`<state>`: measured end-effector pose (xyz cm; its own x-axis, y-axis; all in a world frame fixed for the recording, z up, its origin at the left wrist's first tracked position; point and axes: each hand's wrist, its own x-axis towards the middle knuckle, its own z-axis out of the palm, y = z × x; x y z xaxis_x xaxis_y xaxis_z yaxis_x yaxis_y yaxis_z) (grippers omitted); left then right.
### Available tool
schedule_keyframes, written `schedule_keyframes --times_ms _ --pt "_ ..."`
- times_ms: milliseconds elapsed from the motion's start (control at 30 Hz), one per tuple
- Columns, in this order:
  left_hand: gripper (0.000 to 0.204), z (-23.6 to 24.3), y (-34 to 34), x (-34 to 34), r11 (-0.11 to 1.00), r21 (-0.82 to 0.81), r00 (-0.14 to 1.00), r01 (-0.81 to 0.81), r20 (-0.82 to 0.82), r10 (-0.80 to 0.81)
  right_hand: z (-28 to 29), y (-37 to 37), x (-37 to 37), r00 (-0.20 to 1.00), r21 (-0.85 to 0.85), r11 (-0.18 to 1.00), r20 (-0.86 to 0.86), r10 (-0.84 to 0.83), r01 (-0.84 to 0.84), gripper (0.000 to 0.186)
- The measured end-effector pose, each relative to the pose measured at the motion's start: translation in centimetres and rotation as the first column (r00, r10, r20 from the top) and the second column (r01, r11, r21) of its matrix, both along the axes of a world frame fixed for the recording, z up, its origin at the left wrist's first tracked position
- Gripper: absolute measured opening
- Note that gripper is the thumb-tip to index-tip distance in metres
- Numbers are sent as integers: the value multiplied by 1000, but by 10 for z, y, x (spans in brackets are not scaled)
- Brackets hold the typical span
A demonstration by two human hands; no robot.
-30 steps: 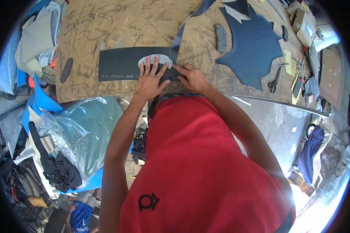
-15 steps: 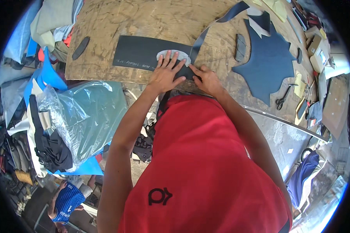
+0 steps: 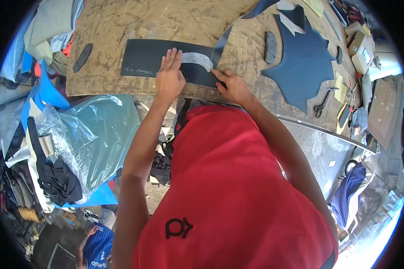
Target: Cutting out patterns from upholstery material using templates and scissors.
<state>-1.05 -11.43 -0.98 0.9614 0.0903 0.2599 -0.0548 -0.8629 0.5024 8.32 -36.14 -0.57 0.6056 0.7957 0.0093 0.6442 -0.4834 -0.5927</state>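
Note:
A dark rectangular sheet (image 3: 139, 56) with pale handwriting lies near the table's front edge. On its right part rests a grey curved piece (image 3: 196, 58), arched like a crescent. My left hand (image 3: 169, 78) lies flat on the sheet at the left end of that piece, fingers stretched and held together, gripping nothing. The index fingertip of my right hand (image 3: 234, 86) touches the piece's right end. Its thumb is apart, over the sheet's right edge, and the other fingers are curled. A long dark strip (image 3: 229, 33) runs from the sheet's right end toward the back.
Right of my hands lies a large dark blue hide-like piece (image 3: 296, 67), with scissors (image 3: 320, 107) beside it. Dark oblong blocks (image 3: 270, 47) sit on the worn wooden table (image 3: 166, 18). A plastic-wrapped bundle (image 3: 105, 125) stands at the left. A person in blue (image 3: 98, 244) is at lower left.
My left hand has slid left off the grey curved piece, uncovering most of it, and its fingers have come together. My right hand stays by the piece's right end. The view has shifted slightly.

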Motion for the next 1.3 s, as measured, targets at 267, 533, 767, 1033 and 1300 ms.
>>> schedule_keyframes --times_ms 267,533,767,1033,1300 --pt "67 -7 -52 4 969 242 995 53 -97 -30 -5 -2 1 1000 21 1000 -2 -2 2 56" --pt "66 -17 -38 4 968 241 991 75 -126 -45 1 1 -1 1000 -9 1000 -2 -8 8 56" --pt "65 -15 -36 5 957 275 987 92 -149 -52 1 0 -1 1000 -5 1000 -13 -13 13 56" --pt "64 -12 -29 7 963 234 983 136 -155 -101 -3 0 1 999 -32 999 37 -8 9 56" --pt "64 -13 -28 9 929 329 974 168 -200 -106 -5 -7 2 998 -45 999 58 -15 18 57"
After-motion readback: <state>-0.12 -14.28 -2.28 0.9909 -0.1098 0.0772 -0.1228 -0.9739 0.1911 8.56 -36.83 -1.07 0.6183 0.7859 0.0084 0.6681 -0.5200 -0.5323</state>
